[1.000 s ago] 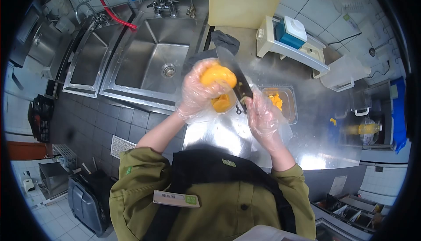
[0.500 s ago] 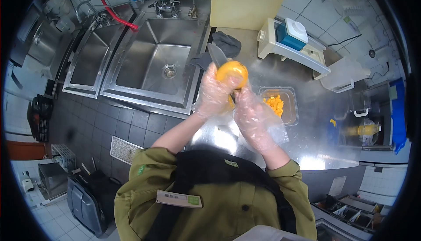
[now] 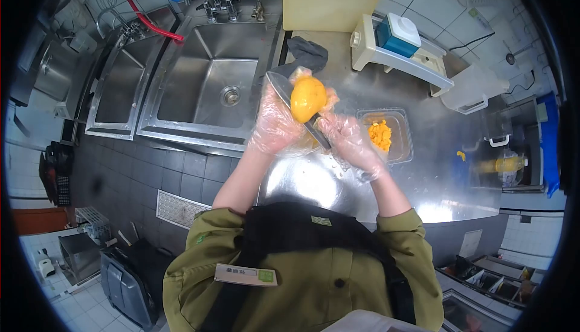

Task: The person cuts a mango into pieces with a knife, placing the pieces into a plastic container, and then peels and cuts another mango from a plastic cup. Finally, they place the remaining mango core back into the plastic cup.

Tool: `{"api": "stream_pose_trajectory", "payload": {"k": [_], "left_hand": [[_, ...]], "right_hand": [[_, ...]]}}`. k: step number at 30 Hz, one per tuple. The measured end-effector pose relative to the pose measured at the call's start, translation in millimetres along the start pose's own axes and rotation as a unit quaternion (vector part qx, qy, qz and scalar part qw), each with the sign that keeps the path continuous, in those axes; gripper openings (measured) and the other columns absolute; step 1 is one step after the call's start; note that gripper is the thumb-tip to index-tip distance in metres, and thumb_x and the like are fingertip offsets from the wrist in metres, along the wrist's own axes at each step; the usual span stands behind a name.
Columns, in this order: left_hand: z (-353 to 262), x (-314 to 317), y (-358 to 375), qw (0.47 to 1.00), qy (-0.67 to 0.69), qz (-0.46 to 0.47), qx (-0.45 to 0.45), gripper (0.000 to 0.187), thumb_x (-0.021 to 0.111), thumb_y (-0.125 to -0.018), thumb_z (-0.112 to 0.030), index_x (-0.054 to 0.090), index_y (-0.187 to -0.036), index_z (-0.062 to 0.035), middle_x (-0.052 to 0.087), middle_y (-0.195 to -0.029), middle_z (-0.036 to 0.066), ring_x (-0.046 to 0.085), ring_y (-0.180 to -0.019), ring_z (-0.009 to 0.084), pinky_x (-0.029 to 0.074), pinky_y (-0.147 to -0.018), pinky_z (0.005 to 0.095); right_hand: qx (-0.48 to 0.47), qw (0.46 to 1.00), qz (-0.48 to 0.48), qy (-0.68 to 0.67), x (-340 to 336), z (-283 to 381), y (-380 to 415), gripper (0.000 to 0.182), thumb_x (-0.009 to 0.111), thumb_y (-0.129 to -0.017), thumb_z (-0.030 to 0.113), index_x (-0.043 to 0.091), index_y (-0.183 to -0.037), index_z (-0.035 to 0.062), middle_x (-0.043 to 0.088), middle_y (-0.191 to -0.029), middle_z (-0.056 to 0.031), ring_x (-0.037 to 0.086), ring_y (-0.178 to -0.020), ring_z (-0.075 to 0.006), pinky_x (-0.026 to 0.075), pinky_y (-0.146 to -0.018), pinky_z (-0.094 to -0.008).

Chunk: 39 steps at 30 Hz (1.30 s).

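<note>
My left hand (image 3: 275, 123), in a clear plastic glove, grips a peeled yellow-orange mango (image 3: 308, 99) above the steel counter. A knife (image 3: 280, 87) lies slantwise across the mango's near-left side, its wide blade partly hidden behind the fruit. Its dark handle is in my gloved right hand (image 3: 350, 141), whose fingers are closed round it. Just right of that hand, a clear plastic container (image 3: 411, 141) holds chopped orange fruit pieces (image 3: 379, 135). Beneath my hands something clear and yellowish shows on the counter, mostly hidden.
Left of the counter is a steel sink (image 3: 241, 123). A dark grey cloth (image 3: 308, 54) lies behind my hands. A yellowish board (image 3: 332, 0) leans on the wall, beside a white stand (image 3: 362, 42) with a teal box (image 3: 397, 35). Rightward are a plastic jug (image 3: 474, 93) and a fruit scrap (image 3: 461, 155).
The mango has turned in my left hand and shows a longer, smooth side. The knife has come down across it, with more blade and handle visible. My right hand has moved slightly right.
</note>
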State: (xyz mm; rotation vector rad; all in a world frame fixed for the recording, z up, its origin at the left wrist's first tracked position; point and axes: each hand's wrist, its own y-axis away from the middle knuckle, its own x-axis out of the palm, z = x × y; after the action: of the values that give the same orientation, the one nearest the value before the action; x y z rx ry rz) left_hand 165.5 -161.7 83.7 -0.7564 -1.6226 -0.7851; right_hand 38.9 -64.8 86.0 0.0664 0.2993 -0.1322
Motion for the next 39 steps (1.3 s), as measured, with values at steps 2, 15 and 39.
{"api": "stream_pose_trajectory", "payload": {"k": [2,15,39], "left_hand": [[-7,-12,-4,0.996,0.065,0.000,-0.065,0.040,0.048,-0.086,-0.044,0.052,-0.101,-0.0064,0.056,-0.096,0.017,0.054,-0.093,0.0300,0.044,-0.085,0.0416],[-8,-8,-3,0.979,-0.157,-0.126,0.040,0.026,0.057,-0.079,-0.006,0.044,-0.102,-0.0070,0.050,-0.090,0.012,0.054,-0.084,0.0214,0.048,-0.076,0.0344],[38,9,12,0.908,-0.386,-0.130,0.097,0.042,0.058,-0.084,-0.012,0.042,-0.122,-0.0053,0.050,-0.109,0.006,0.048,-0.095,0.0096,0.043,-0.078,0.0231]], "right_hand": [[0.077,0.995,0.030,-0.053,-2,3,0,0.026,0.053,-0.088,0.028,0.060,-0.079,0.0047,0.051,-0.059,0.0018,0.046,-0.051,-0.0052,0.039,-0.046,-0.0210],[0.094,0.991,0.094,-0.023,-23,-22,30,0.027,0.050,-0.090,0.027,0.060,-0.081,0.0034,0.049,-0.063,0.0018,0.046,-0.058,-0.0052,0.040,-0.048,-0.0217],[-0.023,0.988,-0.101,-0.113,8,-9,-12,0.023,0.047,-0.091,0.024,0.056,-0.095,0.0029,0.055,-0.069,-0.0006,0.050,-0.066,-0.0081,0.041,-0.061,-0.0252]]}}
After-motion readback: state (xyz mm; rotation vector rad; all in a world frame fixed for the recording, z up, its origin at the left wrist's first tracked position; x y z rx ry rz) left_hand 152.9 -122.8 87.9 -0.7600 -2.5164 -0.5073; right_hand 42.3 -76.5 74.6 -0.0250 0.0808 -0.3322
